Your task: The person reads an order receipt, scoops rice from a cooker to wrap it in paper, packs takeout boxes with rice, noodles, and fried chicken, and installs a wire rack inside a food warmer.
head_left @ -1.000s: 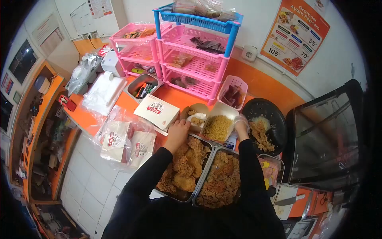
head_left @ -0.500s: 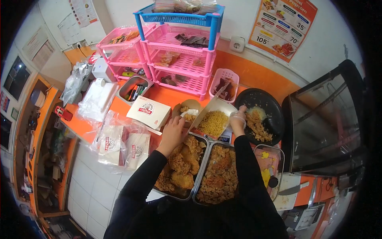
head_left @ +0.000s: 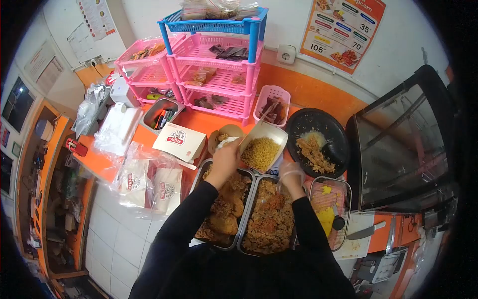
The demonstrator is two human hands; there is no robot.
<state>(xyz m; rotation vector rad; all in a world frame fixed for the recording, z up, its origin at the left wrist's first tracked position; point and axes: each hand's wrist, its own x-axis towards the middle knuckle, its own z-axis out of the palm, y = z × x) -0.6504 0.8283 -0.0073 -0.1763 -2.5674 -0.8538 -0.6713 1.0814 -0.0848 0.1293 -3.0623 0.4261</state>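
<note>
My left hand (head_left: 225, 163) pinches the left edge of an open paper box (head_left: 280, 137) holding yellow noodles (head_left: 261, 153). Just behind it is a smaller brown box (head_left: 214, 140) with white and fried food, partly covered by the hand. My right hand (head_left: 291, 175), in a clear plastic glove, is over the back edge of a tray of crumbly fried pieces (head_left: 269, 215); motion smears its fingers. Left of that tray is one with large fried chicken pieces (head_left: 225, 226). A black pan (head_left: 296, 119) with fried pieces lies beyond my right hand.
A closed printed box (head_left: 179, 142) and bagged boxes (head_left: 168, 191) lie left. Behind stand pink and blue racks (head_left: 214, 61), a pink basket (head_left: 272, 93) and a metal pen tray (head_left: 162, 113). To the right are a wire-rimmed tray (head_left: 348, 199), a knife (head_left: 362, 232) and a glass cabinet (head_left: 398, 144).
My right hand has come away from the noodle box's right side toward the crumbly pieces. My left hand has moved onto the box's left edge. The whole view has shifted slightly.
</note>
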